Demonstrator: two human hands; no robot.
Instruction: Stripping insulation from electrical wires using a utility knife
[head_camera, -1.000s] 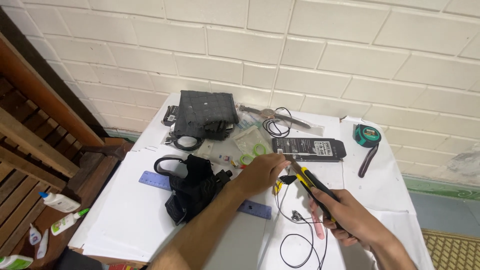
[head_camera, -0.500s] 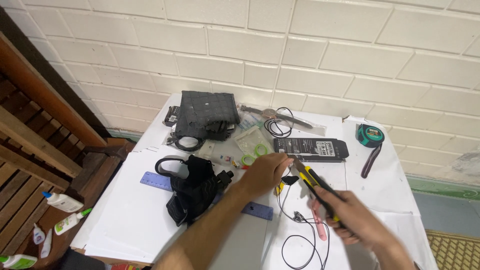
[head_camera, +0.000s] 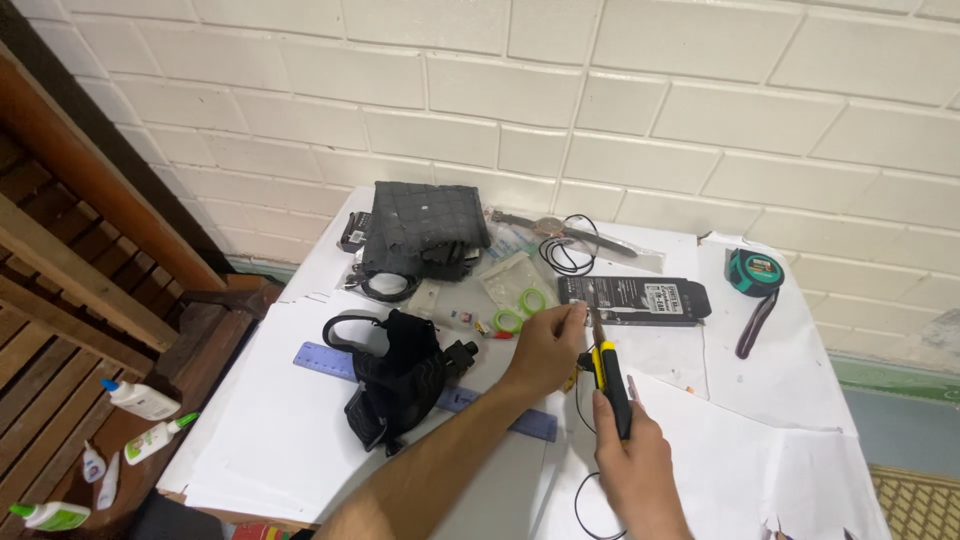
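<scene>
Head view: right hand (head_camera: 632, 462) around screwdriver (head_camera: 608, 380)

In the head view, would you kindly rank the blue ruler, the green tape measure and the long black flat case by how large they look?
1. Blue ruler: longest, though partly hidden by the black pouch.
2. Long black flat case.
3. Green tape measure: clearly smallest, though it lies farthest from the camera.

A white-painted block wall (head_camera: 620, 90) is running behind the white tabletop (head_camera: 250, 450). Slatted wooden furniture (head_camera: 70, 300) is standing at the left, and a green-edged floor (head_camera: 900, 420) is showing at the right.
</scene>
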